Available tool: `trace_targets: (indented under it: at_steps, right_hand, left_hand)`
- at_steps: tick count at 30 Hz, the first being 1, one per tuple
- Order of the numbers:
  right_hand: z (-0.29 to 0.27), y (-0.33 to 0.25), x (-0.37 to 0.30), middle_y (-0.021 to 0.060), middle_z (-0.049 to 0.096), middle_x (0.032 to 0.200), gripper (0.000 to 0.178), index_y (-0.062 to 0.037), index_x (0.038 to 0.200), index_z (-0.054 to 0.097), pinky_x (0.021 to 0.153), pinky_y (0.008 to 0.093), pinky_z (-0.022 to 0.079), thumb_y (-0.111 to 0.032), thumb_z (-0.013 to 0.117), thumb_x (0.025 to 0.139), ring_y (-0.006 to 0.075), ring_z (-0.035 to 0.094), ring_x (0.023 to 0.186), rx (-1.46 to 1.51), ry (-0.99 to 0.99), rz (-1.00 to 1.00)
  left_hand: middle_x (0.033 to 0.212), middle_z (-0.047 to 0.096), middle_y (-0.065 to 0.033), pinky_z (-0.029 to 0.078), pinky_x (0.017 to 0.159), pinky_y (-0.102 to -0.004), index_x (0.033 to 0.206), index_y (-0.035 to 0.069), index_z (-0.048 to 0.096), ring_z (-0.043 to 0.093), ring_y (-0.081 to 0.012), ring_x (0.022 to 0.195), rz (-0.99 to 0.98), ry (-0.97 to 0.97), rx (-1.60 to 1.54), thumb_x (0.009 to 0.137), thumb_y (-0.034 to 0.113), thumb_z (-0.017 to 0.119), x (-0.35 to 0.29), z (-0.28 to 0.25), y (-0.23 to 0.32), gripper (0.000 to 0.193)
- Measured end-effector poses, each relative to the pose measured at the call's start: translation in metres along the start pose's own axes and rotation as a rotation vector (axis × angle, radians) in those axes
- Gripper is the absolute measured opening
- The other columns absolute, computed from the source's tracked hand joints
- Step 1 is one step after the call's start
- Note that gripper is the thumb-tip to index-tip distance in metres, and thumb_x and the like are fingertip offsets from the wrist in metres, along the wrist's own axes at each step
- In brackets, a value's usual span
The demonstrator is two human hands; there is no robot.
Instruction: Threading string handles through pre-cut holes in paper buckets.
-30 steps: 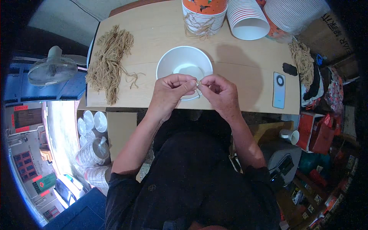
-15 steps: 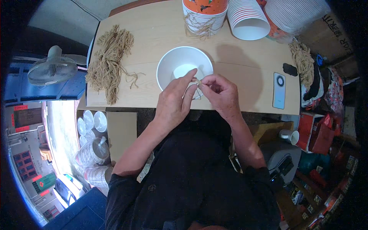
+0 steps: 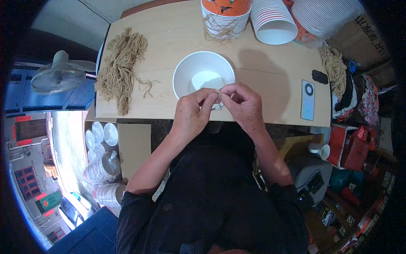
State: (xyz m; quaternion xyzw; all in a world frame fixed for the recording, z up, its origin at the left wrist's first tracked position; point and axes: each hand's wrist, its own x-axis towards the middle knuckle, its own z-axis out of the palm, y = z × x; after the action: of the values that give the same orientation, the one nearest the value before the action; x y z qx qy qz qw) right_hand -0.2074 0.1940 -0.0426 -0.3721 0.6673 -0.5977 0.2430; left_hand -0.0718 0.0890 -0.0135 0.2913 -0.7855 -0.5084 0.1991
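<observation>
A white paper bucket [image 3: 182,75] stands open side up near the table's front edge. Over its near rim, my left hand [image 3: 192,111] and my right hand [image 3: 244,106] meet, thumbs and forefingers pinched on a thin tan cord [image 3: 218,92]. Only a little of the cord shows between the fingertips; part of it hangs down by the rim. To the left lies a loose heap of tan cords [image 3: 122,67], a few strands straying toward the bucket.
Behind the bucket are an orange-patterned bucket stack [image 3: 226,21] and a white stack on its side [image 3: 277,29]. A phone [image 3: 308,100] and a dark object [image 3: 320,76] lie at right, near more tan cords [image 3: 334,67]. A fan [image 3: 58,76] stands left.
My left fingers have come down from a raised, spread pose and closed on the cord beside my right fingertips. My right hand and the bucket have hardly moved.
</observation>
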Motion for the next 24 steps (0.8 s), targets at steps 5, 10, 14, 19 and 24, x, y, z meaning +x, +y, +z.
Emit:
trace_targets:
  at_steps: [5, 10, 14, 19, 24]
  right_hand:
    - [-0.002, -0.004, 0.000, 0.0032, 0.071, 0.085, 0.011, -0.0047, 0.095, 0.071, 0.057, 0.0242, 0.051, -0.004, 0.075, 0.085, 0.0075, 0.063, 0.064, -0.040, -0.014, -0.012]
    - [-0.003, -0.007, 0.001, 0.0037, 0.071, 0.085, 0.011, -0.0044, 0.097, 0.070, 0.055, 0.0242, 0.049, -0.005, 0.074, 0.087, 0.0067, 0.061, 0.061, -0.012, -0.053, -0.023]
    - [-0.002, -0.007, 0.002, 0.0037, 0.071, 0.085, 0.011, -0.0041, 0.098, 0.070, 0.055, 0.0240, 0.048, -0.006, 0.073, 0.087, 0.0064, 0.060, 0.061, 0.024, -0.071, -0.003]
    - [-0.001, -0.007, 0.002, 0.0029, 0.070, 0.087, 0.011, -0.0047, 0.098, 0.070, 0.054, 0.0231, 0.047, -0.005, 0.073, 0.087, 0.0052, 0.058, 0.060, 0.022, -0.063, -0.042]
    - [0.003, -0.017, 0.004, 0.0022, 0.069, 0.088, 0.013, -0.0052, 0.097, 0.070, 0.053, 0.0228, 0.047, -0.002, 0.073, 0.085, 0.0051, 0.059, 0.061, -0.003, -0.075, -0.062]
  left_hand:
    - [0.082, 0.075, -0.0117, 0.054, 0.066, -0.0298, 0.104, -0.001, 0.074, 0.069, -0.0141, 0.072, -0.013, -0.009, -0.021, 0.099, 0.015, 0.065, 0.003, -0.005, -0.002, 0.019]
    - [0.088, 0.075, -0.0063, 0.054, 0.073, -0.0254, 0.105, -0.003, 0.074, 0.066, -0.0090, 0.079, -0.010, -0.080, 0.025, 0.099, 0.014, 0.067, 0.008, -0.022, 0.010, 0.019]
    - [0.087, 0.075, -0.0055, 0.054, 0.073, -0.0257, 0.104, -0.002, 0.075, 0.066, -0.0089, 0.079, -0.010, -0.092, 0.067, 0.096, 0.014, 0.070, 0.010, -0.030, 0.013, 0.018]
    - [0.087, 0.075, -0.0053, 0.054, 0.073, -0.0258, 0.103, -0.001, 0.075, 0.066, -0.0089, 0.078, -0.019, -0.096, 0.106, 0.094, 0.013, 0.072, 0.012, -0.031, 0.017, 0.017]
    - [0.085, 0.075, -0.0053, 0.054, 0.071, -0.0271, 0.099, 0.000, 0.075, 0.066, -0.0103, 0.077, 0.033, -0.101, 0.168, 0.092, 0.011, 0.073, 0.010, -0.039, 0.023, 0.014]
